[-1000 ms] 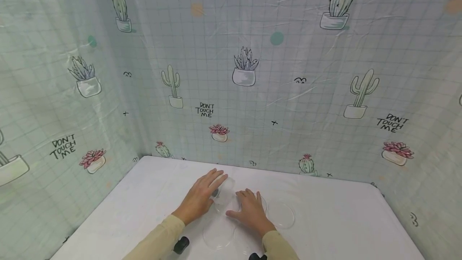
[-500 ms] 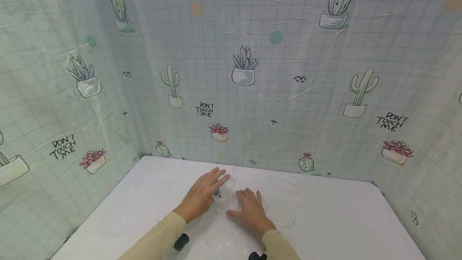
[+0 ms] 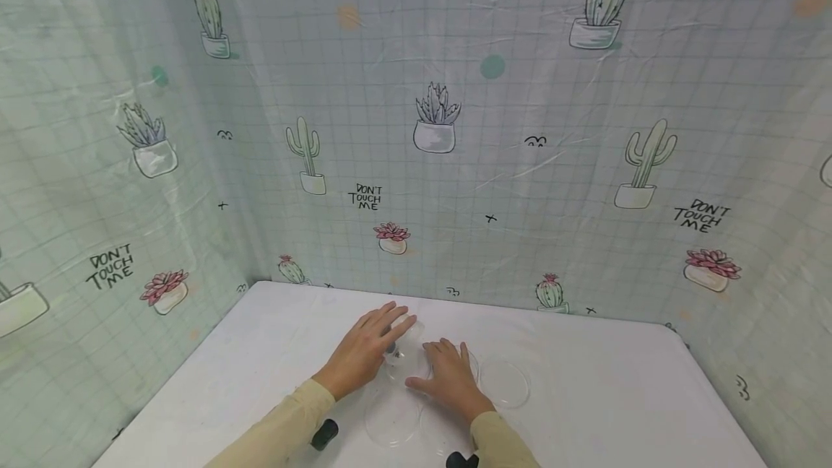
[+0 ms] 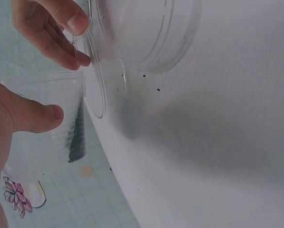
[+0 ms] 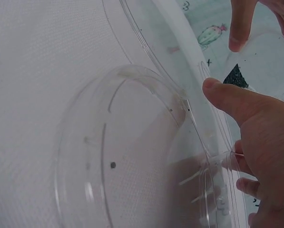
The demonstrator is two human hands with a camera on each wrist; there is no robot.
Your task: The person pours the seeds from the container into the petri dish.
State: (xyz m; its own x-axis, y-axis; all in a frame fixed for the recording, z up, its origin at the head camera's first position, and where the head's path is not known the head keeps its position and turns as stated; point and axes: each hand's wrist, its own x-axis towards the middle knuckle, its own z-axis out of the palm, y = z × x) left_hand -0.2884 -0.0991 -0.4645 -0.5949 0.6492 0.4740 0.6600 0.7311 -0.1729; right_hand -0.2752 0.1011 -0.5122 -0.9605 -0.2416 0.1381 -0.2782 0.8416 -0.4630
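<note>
My left hand point(image 3: 364, 352) grips a clear plastic cup point(image 4: 42, 123), thumb along its side. Dark grains point(image 4: 77, 135) are gathered along one wall of the tilted cup, which leans toward my right hand point(image 3: 451, 385). That right hand curves its thumb and fingers around the edge of a clear round dish point(image 4: 96, 71), beside and just below the cup. Another clear dish point(image 5: 61, 166) stands close by in the right wrist view, with a single dark speck point(image 5: 113, 165) in it. Transparent walls overlap, so how the dishes sit against one another is hard to tell.
More clear round dishes lie on the white table point(image 3: 604, 396), one to the right point(image 3: 505, 384) of my right hand. A few dark grains point(image 4: 158, 90) dot the surface. Black devices point(image 3: 324, 435) sit at the wrists. A cactus-print curtain point(image 3: 403, 92) stands behind the table.
My left hand has shifted very slightly right with the cup, and the dark grains inside look slightly shifted. My right hand holds its place; the head view has turned a little.
</note>
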